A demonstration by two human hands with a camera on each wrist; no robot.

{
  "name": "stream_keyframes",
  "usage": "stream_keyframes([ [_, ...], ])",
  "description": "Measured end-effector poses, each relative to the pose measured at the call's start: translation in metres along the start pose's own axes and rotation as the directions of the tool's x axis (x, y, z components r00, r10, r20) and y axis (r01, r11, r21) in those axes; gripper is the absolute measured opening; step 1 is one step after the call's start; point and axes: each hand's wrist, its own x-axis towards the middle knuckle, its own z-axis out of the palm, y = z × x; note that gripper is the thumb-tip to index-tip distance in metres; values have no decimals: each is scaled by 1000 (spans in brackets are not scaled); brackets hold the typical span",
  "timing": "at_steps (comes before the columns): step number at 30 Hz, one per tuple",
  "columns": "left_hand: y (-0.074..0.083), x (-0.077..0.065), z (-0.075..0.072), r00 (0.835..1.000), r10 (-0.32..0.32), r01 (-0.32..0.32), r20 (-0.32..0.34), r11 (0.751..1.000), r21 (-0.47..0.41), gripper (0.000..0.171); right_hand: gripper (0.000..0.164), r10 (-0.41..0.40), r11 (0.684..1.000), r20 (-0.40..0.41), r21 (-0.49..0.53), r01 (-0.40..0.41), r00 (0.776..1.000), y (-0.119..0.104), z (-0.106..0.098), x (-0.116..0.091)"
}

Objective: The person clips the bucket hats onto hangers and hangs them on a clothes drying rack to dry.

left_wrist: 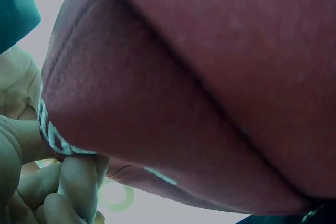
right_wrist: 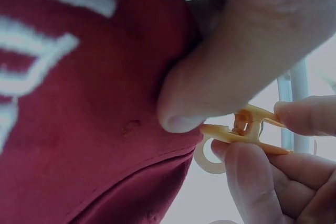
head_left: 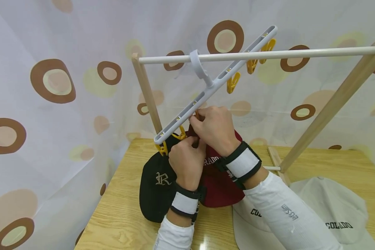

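Tabletop: wood-grain. Rack: pale wood, white rail. Hanger: grey, tilted, hooks over the rail. Two beige baseball caps: dark-lettered, lie unclipped on the tabletop; presumably outstanding. Black baseball cap: embroidered R, hangs at the hanger's lower end; judged done. Crimson baseball cap: white-lettered, stitched edge, beside the black one beneath the hanger; judged mid-clipping. Left hand: grips its edge. Right hand: pinches a yellow-orange clip there; whether it bites cannot be told. Three yellow clips: hold nothing.
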Motion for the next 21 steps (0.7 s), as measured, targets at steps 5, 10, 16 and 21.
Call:
stream_keyframes([
  [5,1,5,-3,999,31,-31,11,999,31,25,30,5,1000,8,3,-5,1000,-1,-1,0],
  [10,6,10,-7,999,41,-44,32,996,72,28,28,5,1000,12,5,-5,1000,-1,-1,0],
  [16,8,15,-9,998,50,-52,32,994,91,29,25,-2,1000,13,-3,2,1000,-1,-4,0],
  [21,10,17,-12,998,53,-56,30,994,94,31,25,-20,999,12,-25,20,1000,-2,-4,0],
])
